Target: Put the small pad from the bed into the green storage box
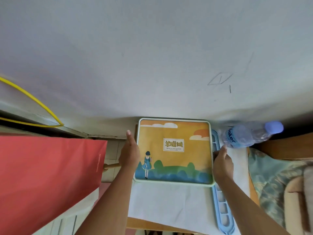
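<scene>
The green storage box (172,183) has a pale green rim and a lid printed with an orange sky, green hills and a girl in blue. It lies flat on a white cloth (166,202) close to the wall. My left hand (129,153) presses against the box's left side with straight fingers. On the right side, my right hand (222,164) grips the rim with the thumb raised. The lid covers the box, so its inside is hidden. I see no small pad that I can tell apart from the white cloth.
A clear water bottle (245,135) lies right of the box, touching a light blue plastic rack (223,214). A red paper bag (47,175) stands at the left. Teal patterned fabric (271,180) is at the far right, and a yellow cable (33,99) runs along the white wall (152,56).
</scene>
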Available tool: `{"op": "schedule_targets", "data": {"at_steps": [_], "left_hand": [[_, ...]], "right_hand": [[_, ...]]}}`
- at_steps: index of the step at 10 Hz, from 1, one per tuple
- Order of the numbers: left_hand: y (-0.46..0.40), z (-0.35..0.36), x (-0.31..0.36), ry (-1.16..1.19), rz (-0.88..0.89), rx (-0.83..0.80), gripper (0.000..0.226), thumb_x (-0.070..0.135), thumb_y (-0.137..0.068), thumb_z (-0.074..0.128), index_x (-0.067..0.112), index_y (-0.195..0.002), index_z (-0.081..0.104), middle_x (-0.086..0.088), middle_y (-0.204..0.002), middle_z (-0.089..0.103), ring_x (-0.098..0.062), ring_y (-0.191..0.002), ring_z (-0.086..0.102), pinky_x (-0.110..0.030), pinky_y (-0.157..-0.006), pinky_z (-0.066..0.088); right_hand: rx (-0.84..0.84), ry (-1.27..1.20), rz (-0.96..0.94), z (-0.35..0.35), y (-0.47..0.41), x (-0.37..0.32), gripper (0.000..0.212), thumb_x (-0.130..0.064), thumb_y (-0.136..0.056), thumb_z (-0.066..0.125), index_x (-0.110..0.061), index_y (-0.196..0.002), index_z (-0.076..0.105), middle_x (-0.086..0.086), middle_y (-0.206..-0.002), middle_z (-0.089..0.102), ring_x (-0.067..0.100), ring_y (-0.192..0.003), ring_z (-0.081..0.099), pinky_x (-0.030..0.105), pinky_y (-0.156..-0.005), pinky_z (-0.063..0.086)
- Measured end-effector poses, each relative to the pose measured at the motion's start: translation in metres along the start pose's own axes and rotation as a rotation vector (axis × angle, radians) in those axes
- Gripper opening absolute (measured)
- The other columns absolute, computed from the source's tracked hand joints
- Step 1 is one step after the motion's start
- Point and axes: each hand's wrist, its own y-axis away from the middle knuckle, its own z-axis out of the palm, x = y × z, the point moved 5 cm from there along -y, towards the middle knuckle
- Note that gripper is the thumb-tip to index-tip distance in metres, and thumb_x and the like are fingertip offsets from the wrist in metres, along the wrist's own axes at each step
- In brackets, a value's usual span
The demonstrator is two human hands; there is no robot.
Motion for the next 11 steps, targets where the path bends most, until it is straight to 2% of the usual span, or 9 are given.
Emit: {"op": "schedule_targets", "data": {"at_steps": [1,2,3,4,5,7,9,10,11], "left_hand": [[0.017,-0.005,-0.013,0.009,0.006,0.051,0.084,0.064,-0.087,-0.001,0.008,-0.076,0.061,-0.006,-0.059,0.055,-0.033,-0.069,0.06,-0.03,-0.056,0.036],[0.044,-0.006,-0.031,0.074,-0.016,0.201,0.07,0.046,-0.097,0.009,0.004,-0.06,0.052,-0.019,-0.063,0.063,-0.034,-0.062,0.06,-0.028,-0.051,0.036],[0.045,-0.005,-0.031,0.08,-0.021,0.267,0.067,0.039,-0.1,0.014,0.001,-0.062,0.055,-0.025,-0.071,0.067,-0.032,-0.06,0.057,-0.027,-0.05,0.033],[0.04,-0.001,-0.029,-0.042,-0.001,0.284,0.064,0.033,-0.101,0.016,-0.004,-0.08,0.063,-0.027,-0.085,0.07,-0.041,-0.075,0.065,-0.031,-0.058,0.037],[0.041,0.002,-0.028,-0.091,0.046,0.271,0.061,0.033,-0.1,0.015,-0.001,-0.091,0.065,-0.025,-0.087,0.071,-0.042,-0.081,0.067,-0.032,-0.059,0.041],[0.039,0.001,-0.024,-0.169,0.071,0.25,0.062,0.036,-0.099,0.012,0.003,-0.095,0.065,-0.019,-0.08,0.072,-0.037,-0.074,0.068,-0.032,-0.057,0.046],[0.041,-0.005,-0.019,-0.258,0.05,0.177,0.054,0.039,-0.099,0.014,0.005,-0.106,0.056,-0.017,-0.092,0.07,-0.037,-0.083,0.066,-0.033,-0.06,0.042],[0.049,-0.023,-0.002,-0.533,0.149,0.176,0.047,0.042,-0.099,0.023,0.003,-0.116,0.044,-0.018,-0.109,0.062,-0.034,-0.097,0.061,-0.039,-0.067,0.046],[0.061,-0.029,0.007,-0.65,0.28,0.111,0.045,0.042,-0.098,0.028,0.005,-0.12,0.043,-0.016,-0.116,0.059,-0.032,-0.105,0.056,-0.042,-0.083,0.046]], "right_hand": [[0.091,0.027,0.036,-0.005,0.013,0.017,0.073,-0.051,-0.096,0.009,-0.004,-0.109,0.063,0.03,-0.117,0.061,0.043,-0.105,0.056,0.049,-0.094,0.042],[0.179,0.012,0.13,-0.003,0.029,0.029,0.069,-0.043,-0.098,0.01,0.003,-0.118,0.058,0.032,-0.122,0.058,0.045,-0.111,0.055,0.05,-0.097,0.041],[0.194,0.03,0.138,0.001,0.026,0.027,0.068,-0.039,-0.099,0.01,0.005,-0.115,0.059,0.033,-0.12,0.059,0.046,-0.109,0.056,0.052,-0.095,0.042],[0.21,0.073,0.165,0.005,0.018,0.03,0.065,-0.035,-0.1,0.012,0.007,-0.113,0.059,0.035,-0.12,0.058,0.047,-0.109,0.055,0.053,-0.095,0.041],[0.212,0.098,0.167,0.006,0.016,0.032,0.064,-0.034,-0.099,0.011,0.008,-0.112,0.058,0.036,-0.118,0.058,0.048,-0.107,0.056,0.054,-0.094,0.042],[0.211,0.104,0.148,0.009,0.012,0.033,0.063,-0.032,-0.099,0.01,0.007,-0.109,0.058,0.038,-0.115,0.059,0.049,-0.103,0.056,0.054,-0.09,0.044],[0.11,0.111,0.186,0.006,0.016,0.029,0.071,-0.042,-0.099,0.006,0.006,-0.121,0.054,0.033,-0.125,0.056,0.045,-0.114,0.053,0.051,-0.101,0.039],[-0.015,0.139,0.131,-0.008,0.028,0.022,0.064,-0.043,-0.099,0.008,-0.003,-0.135,0.042,0.028,-0.133,0.05,0.041,-0.121,0.048,0.048,-0.103,0.036],[-0.059,0.149,0.084,-0.021,0.04,0.021,0.048,-0.03,-0.1,0.018,-0.008,-0.138,0.037,0.024,-0.135,0.046,0.04,-0.121,0.045,0.047,-0.101,0.037]]}}
